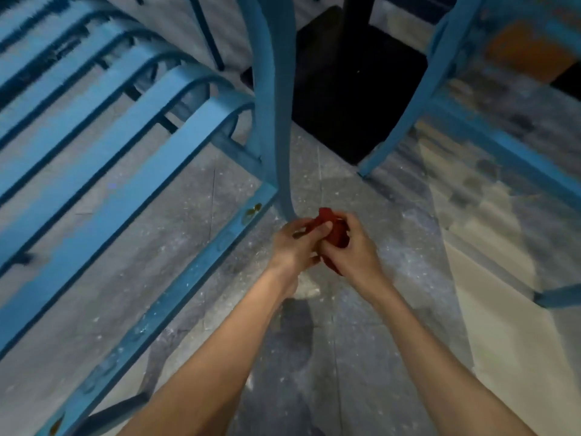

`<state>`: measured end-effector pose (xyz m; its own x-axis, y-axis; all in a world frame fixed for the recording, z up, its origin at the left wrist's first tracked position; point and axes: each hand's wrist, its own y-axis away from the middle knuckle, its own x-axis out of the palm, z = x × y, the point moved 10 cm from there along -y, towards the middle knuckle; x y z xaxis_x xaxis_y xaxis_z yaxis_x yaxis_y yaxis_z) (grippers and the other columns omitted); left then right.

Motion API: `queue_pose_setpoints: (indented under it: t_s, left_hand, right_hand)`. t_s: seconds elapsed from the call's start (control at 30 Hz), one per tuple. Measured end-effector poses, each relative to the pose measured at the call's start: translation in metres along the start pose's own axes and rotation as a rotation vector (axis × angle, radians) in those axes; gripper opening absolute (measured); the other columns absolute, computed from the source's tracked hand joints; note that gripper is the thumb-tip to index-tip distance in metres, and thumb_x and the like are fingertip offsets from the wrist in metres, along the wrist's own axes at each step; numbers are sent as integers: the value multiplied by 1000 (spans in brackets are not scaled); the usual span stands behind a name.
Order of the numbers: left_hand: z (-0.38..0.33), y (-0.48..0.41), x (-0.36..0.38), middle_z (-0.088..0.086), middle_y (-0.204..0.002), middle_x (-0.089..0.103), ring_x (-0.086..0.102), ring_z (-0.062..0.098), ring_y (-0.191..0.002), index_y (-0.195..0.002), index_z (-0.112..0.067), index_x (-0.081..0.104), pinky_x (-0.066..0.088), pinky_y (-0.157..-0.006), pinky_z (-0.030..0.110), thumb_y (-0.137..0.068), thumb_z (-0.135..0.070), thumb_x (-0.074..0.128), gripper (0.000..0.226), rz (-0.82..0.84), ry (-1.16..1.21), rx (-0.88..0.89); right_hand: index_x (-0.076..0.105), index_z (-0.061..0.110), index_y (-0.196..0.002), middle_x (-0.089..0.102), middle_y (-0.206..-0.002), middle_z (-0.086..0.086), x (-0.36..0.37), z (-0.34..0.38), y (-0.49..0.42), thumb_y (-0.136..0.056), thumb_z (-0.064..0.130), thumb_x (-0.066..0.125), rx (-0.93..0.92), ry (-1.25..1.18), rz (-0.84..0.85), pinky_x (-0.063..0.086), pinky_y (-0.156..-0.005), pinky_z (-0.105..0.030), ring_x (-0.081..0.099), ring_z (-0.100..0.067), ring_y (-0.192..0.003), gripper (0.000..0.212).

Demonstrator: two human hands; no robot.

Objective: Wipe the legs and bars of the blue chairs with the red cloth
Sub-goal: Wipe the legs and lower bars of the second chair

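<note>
Head view: red cloth was bunched into small wad, held between both hands low down, just beside foot of curved chair leg; couldn't tell if touching.

Left hand had fingers curled, pinching cloth edge. Right hand was wrapped round bulk of wad.

Cloth looked soft, light, floppy, so probably easy to wrap round leg. Best gripped by bunched middle imo.

Slatted seat of blue chair crowded left side, second blue chair stood right, black table base sat behind leg. Guessing that tight gap would cramp strokes.
</note>
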<state>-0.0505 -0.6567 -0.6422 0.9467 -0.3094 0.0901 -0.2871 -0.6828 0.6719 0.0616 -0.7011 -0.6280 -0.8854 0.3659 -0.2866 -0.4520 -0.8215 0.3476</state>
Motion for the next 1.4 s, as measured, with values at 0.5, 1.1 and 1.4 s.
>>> queue_pose_setpoints:
  t_s: [0.5, 1.1, 1.4]
  left_hand:
    - [-10, -27, -77, -17, -122, 56, 55, -7, -103, -124, -31, 52, 43, -82, 12, -83, -50, 59, 45, -292, -191, 580]
    - [-45, -36, -55, -16, -138, 47, 41, -1, -126, -141, -25, 42, 32, -96, 8, -95, -47, 43, 51, -105, -318, 664]
    - [-43, -40, -52, -18, -132, 48, 43, -6, -120, -139, -26, 44, 33, -87, 1, -95, -45, 44, 48, -48, -305, 640]
  right_hand:
    - [59, 24, -108, 61, -98, 9, 35, -99, -82, -85, 15, 68, -59, 45, -3, 42, -68, -17, 60, -13, -90, 27]
    - [63, 13, -104, 64, -98, -9, 85, -142, -110, -90, 15, 60, 203, -106, -163, 46, -79, -30, 56, -22, -85, 14]
    - [61, 27, -103, 64, -103, 1, 88, -114, -92, -82, 32, 62, 13, -300, -129, 51, -83, -37, 61, -19, -94, 21]
